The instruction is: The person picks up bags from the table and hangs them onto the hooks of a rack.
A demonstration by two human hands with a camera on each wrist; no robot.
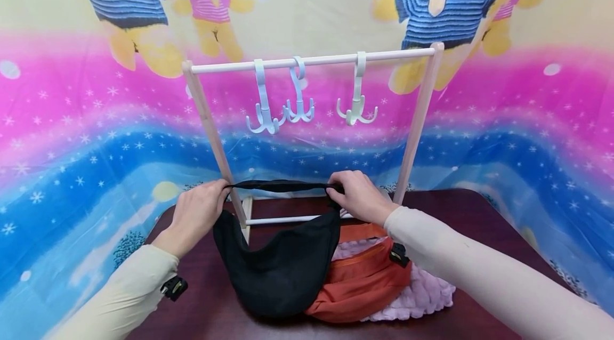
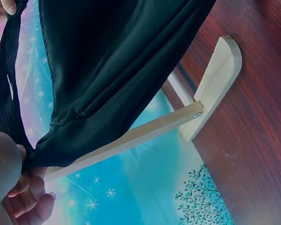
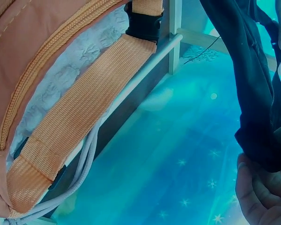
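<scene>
A black crescent-shaped shoulder bag (image 1: 283,270) hangs between both hands, its body just in front of the rack. My left hand (image 1: 200,213) pinches one end of its strap (image 1: 278,186); in the left wrist view the thumb and fingers (image 2: 35,201) close on the cloth where strap and bag meet. The right hand (image 1: 360,195) grips the strap's other end, and in the right wrist view its fingers (image 3: 257,197) hold a black fold. Under and beside the black bag lie an orange-red waist bag (image 1: 364,281) and a fluffy pink bag (image 1: 427,292).
A wooden rack (image 1: 417,127) stands behind the bags on a dark red table (image 1: 192,286). From its top bar (image 1: 326,60) hang a blue hook (image 1: 264,111), another blue hook (image 1: 299,100) and a pale green hook (image 1: 357,100). A printed cloth (image 1: 72,143) covers the background.
</scene>
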